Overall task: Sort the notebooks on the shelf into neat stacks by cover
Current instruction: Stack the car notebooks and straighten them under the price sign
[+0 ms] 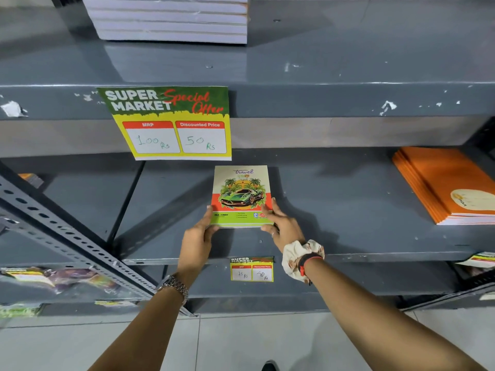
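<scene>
A grey perforated metal upright (67, 236) slanted across the left. Beside it, the left hand (199, 236), a metal watch (174, 287) on its wrist, had its fingers closed on the near-left corner of a notebook (240, 195). The notebook lay flat on the dull grey middle shelf (334, 210), near its front edge. Its glossy cover showed a green sports car among palms over an orange band, with "travel" in script at the top and a lime strip below. Above it hung a green-and-yellow price card (171, 124) reading "SUPER MARKET Special Offer", MRP 100 Rs, discounted 50 Rs. The right hand (281, 226), a cream scrunchie (300, 259) at the wrist, gripped the notebook's near-right corner. Far right sat a fanned stack of orange notebooks (450, 183), well apart.
</scene>
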Demonstrator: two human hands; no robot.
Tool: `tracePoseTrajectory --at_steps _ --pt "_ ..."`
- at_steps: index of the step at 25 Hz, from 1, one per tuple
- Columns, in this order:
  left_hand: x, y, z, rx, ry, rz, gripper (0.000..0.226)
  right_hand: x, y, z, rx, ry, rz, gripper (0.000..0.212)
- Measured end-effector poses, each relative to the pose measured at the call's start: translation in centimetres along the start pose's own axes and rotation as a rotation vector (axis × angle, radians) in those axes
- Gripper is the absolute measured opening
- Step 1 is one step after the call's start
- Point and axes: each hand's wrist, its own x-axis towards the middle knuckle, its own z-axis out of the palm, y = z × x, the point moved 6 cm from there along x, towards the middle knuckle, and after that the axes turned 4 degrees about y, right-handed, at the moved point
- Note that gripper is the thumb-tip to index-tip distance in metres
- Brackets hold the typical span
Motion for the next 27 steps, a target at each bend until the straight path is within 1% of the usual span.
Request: tracePoseTrajectory --at_steps 2,4,7,11,14,18,20,22,25,27 --pt "0.2 0.3 0.0 0.109 0.040 -0.032 0.047 0.2 0.1 -0.1 -0.004 0.012 0.007 0.046" --pt "0.3 0.4 0.2 0.166 0.052 -0.043 0.045 0.4 0.0 -0.2 -0.046 0.013 0.000 0.045" --pt "0.4 0.0 0.3 0.179 0.084 -0.028 0.045 0.4 0.0 -0.3 -0.080 0.017 0.021 0.045" --pt "0.5 -0.1 0.3 0.188 0.126 0.012 0.044 0.4 0.3 0.0 0.006 0.037 0.054 0.046" --pt "0.6 -0.4 0.4 0.164 0.112 0.005 0.044 0.4 0.7 -0.4 0.079 0.048 0.065 0.046" --pt "0.4 -0.3 0.4 0.166 0.112 -0.015 0.044 0.3 0.8 -0.4 0.101 0.030 0.061 0.048" --pt "0.4 -0.4 0.5 0.133 0.129 -0.035 0.043 0.2 0.9 -0.3 0.118 0.036 0.071 0.049" --pt "0.3 -0.6 0.6 0.046 0.130 -0.032 0.046 0.0 1.0 -0.1 0.185 0.019 0.081 0.056" --pt "-0.2 -1.5 1.5 -0.111 0.106 -0.056 0.062 -0.3 1.7 0.7 0.218 -0.017 0.126 0.073" --pt "0.0 -1.9 1.8 -0.100 0.108 -0.071 0.066 -0.3 2.4 1.2 0.219 -0.015 0.205 0.076"
